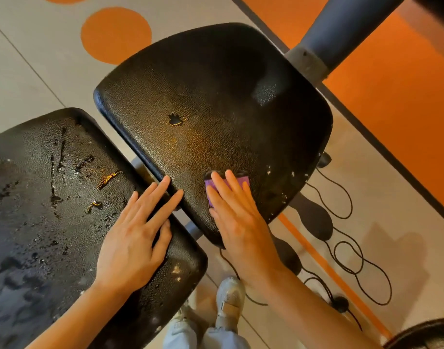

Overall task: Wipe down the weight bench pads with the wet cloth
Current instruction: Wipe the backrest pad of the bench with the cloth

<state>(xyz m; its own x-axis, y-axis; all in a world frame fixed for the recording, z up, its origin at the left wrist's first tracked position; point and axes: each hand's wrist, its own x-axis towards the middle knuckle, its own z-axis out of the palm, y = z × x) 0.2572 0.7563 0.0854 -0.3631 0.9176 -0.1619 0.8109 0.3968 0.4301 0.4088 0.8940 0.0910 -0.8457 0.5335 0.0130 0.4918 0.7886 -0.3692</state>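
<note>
Purple cloth [211,187] flat under right-hand fingers [222,188] on seat pad [216,96].

Two black bench pads over a grey floor with orange spots.

The seat pad [216,96] has a small tear [175,120] near its middle and white flecks along its right edge; a purple cloth [216,183] lies on its near part under the flat right hand [237,217]. The long pad [52,197], just beside it across a narrow gap, is cracked and beaded with water, and the left hand [135,238] rests flat on it. On the floor [27,71] lie black cords [354,260] and a grey shoe [229,298].
</note>
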